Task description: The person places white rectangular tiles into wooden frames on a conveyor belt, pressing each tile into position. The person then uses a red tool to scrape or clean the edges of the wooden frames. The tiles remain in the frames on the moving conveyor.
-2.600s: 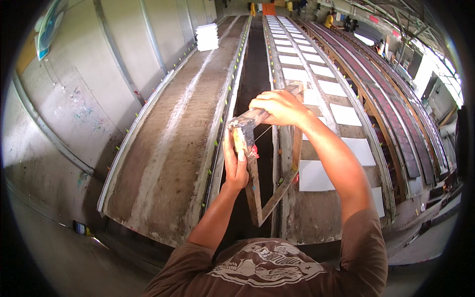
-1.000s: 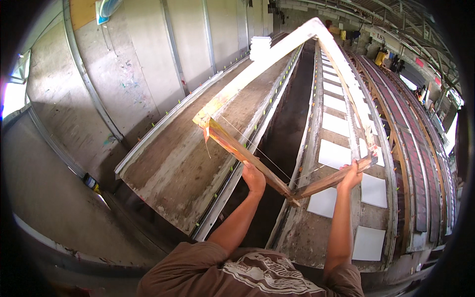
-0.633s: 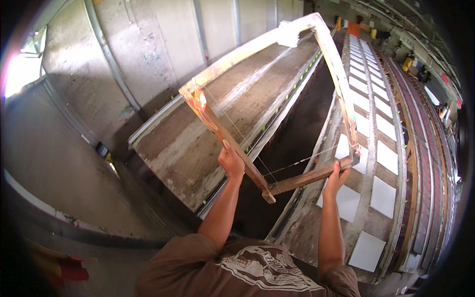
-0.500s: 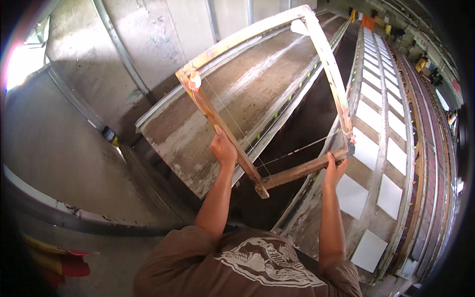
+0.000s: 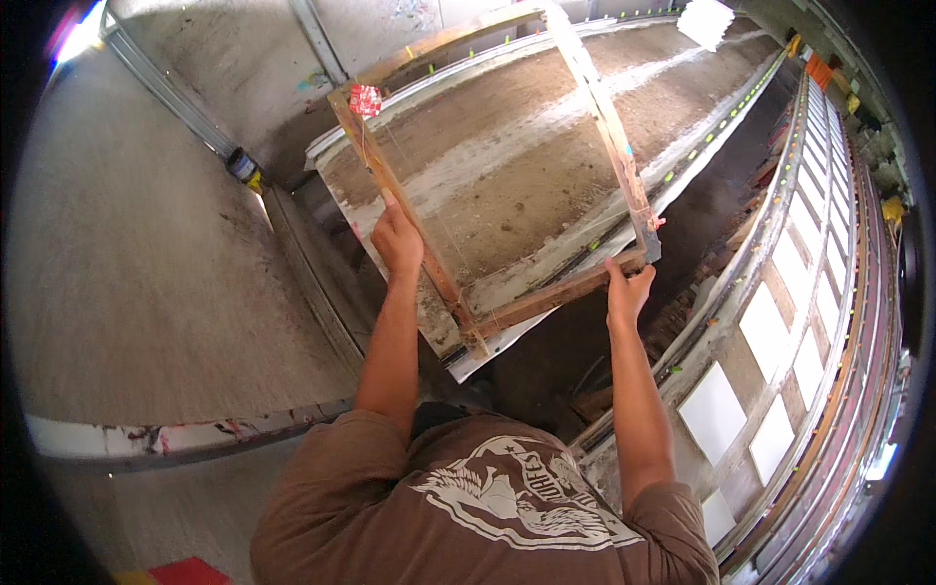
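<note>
Both my hands carry a wooden frame, a worn rectangle of stained bars with thin strings strung across its open middle. On its left bar, my left hand is closed with the thumb pointing up along the wood. Near the lower right corner my right hand grips the bottom bar. A red-and-white patch sits at the upper left corner, and pink string is tied near the lower right one. Through the frame shows a long brown table with a whitish streak; whether the frame touches it I cannot tell.
To the right, a second long table bears rows of white sheets. A dark gap runs between the two tables. A stack of white sheets lies at the far end. By the left wall is a dark can.
The frame in my hands has shifted left and a little downward in view. My view has turned, so more of the brown table and the white stack show.
</note>
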The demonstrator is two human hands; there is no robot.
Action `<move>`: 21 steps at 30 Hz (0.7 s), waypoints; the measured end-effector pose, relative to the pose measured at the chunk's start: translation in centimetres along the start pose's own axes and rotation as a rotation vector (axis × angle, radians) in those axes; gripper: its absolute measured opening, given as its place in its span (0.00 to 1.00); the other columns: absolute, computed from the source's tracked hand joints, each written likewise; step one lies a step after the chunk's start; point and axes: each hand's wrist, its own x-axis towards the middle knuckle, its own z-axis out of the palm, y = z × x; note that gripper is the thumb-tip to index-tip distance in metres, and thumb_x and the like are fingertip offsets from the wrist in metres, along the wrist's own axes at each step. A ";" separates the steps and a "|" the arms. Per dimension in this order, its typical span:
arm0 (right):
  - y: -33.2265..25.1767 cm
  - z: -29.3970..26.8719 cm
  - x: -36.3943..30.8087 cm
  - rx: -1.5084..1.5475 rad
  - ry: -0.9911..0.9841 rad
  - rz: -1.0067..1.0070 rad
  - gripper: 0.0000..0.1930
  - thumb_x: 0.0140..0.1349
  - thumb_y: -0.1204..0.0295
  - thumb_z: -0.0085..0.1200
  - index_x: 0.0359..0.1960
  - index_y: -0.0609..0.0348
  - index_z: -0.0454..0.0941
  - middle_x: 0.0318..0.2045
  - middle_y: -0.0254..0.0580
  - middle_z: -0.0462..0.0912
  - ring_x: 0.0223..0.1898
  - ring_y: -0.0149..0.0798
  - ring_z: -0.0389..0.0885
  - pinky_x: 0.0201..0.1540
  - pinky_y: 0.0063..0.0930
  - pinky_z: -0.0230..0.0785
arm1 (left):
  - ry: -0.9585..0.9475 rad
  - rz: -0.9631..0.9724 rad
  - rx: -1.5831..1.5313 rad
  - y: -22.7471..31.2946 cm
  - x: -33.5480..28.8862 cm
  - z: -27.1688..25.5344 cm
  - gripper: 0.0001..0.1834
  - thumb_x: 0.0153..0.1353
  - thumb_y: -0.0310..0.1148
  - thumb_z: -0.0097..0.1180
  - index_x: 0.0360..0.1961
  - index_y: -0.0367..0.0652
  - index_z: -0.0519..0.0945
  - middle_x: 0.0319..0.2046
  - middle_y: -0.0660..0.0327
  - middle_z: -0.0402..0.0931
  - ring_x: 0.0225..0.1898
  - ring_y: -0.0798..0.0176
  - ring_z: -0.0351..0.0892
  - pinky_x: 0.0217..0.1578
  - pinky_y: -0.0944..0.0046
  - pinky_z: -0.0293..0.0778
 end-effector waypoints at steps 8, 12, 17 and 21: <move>3.3 10.6 3.2 -0.038 -0.198 0.086 0.42 0.55 0.68 0.73 0.66 0.74 0.62 0.60 0.63 0.75 0.60 0.56 0.76 0.65 0.41 0.65 | 0.067 -0.092 0.036 -6.7 6.0 0.7 0.38 0.76 0.59 0.43 0.31 0.29 0.83 0.21 0.44 0.79 0.27 0.43 0.81 0.31 0.45 0.71; 5.0 14.1 4.7 0.020 -0.197 0.161 0.37 0.53 0.70 0.74 0.61 0.72 0.67 0.57 0.61 0.77 0.58 0.56 0.78 0.63 0.42 0.67 | 0.088 -0.045 0.022 -7.6 6.8 1.7 0.37 0.75 0.58 0.46 0.32 0.29 0.83 0.22 0.44 0.79 0.28 0.41 0.82 0.34 0.45 0.73; 7.8 16.1 6.5 -0.112 -0.187 0.178 0.36 0.51 0.64 0.76 0.57 0.71 0.72 0.53 0.60 0.81 0.55 0.58 0.80 0.60 0.44 0.70 | 0.080 -0.074 0.081 -9.9 7.5 2.8 0.35 0.75 0.56 0.47 0.31 0.30 0.83 0.20 0.46 0.78 0.29 0.39 0.81 0.54 0.41 0.71; 9.3 16.7 7.0 -0.142 -0.207 0.220 0.36 0.51 0.63 0.76 0.56 0.72 0.72 0.52 0.61 0.82 0.53 0.59 0.82 0.58 0.44 0.72 | 0.079 -0.084 0.095 -9.6 7.7 3.4 0.35 0.76 0.55 0.46 0.29 0.31 0.82 0.19 0.48 0.76 0.29 0.37 0.79 0.66 0.36 0.62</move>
